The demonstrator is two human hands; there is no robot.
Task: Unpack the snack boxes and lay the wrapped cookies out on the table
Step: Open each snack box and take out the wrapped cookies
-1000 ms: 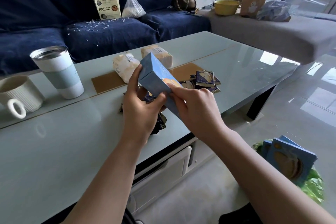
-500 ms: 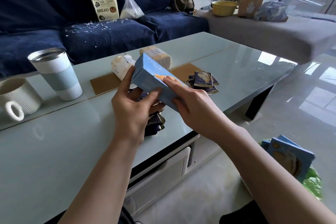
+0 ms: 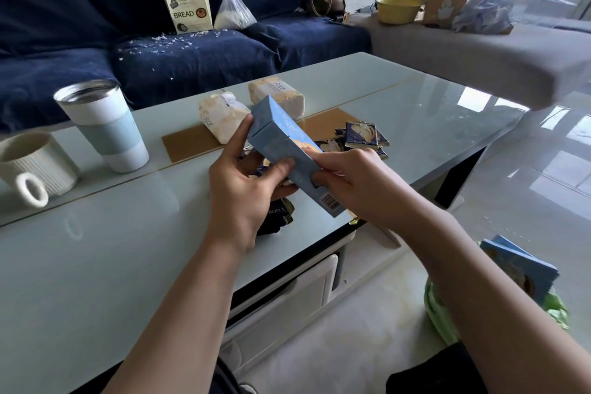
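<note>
A pale, glossy glass-topped counter (image 3: 96, 265) fills the lower left, with a thin brass-coloured seam running across it and a brown inlaid strip (image 3: 192, 144) near the middle. Above its near edge, both hands clamp one light blue snack box (image 3: 281, 144), held tilted in the air with its closed end pointing toward the sofa. The left hand (image 3: 246, 195) grips it from below and the side, thumb on the face and fingers up along the far end; the right hand (image 3: 358, 182) pinches the near end, by the barcode.

Dark blue wrapped cookies (image 3: 361, 137) lie in a loose pile on the counter just beyond the box, toward the right edge, and more dark wrappers (image 3: 278, 214) show under the left hand. Two soft packs of tissues (image 3: 220, 115) sit behind the box on the brown strip. Toward the left edge stand a white and pale blue tumbler (image 3: 102, 128) and a ribbed cream mug (image 3: 32, 166).

Behind the counter runs a navy sofa (image 3: 192, 57) speckled with white crumbs, carrying a paper bread bag (image 3: 187, 8) and a clear plastic bag (image 3: 224, 0). A grey cushioned section (image 3: 463, 54) on the right holds a yellow bowl (image 3: 398, 9). More blue snack boxes (image 3: 518, 269) rest on the pale tiled floor at the lower right.
</note>
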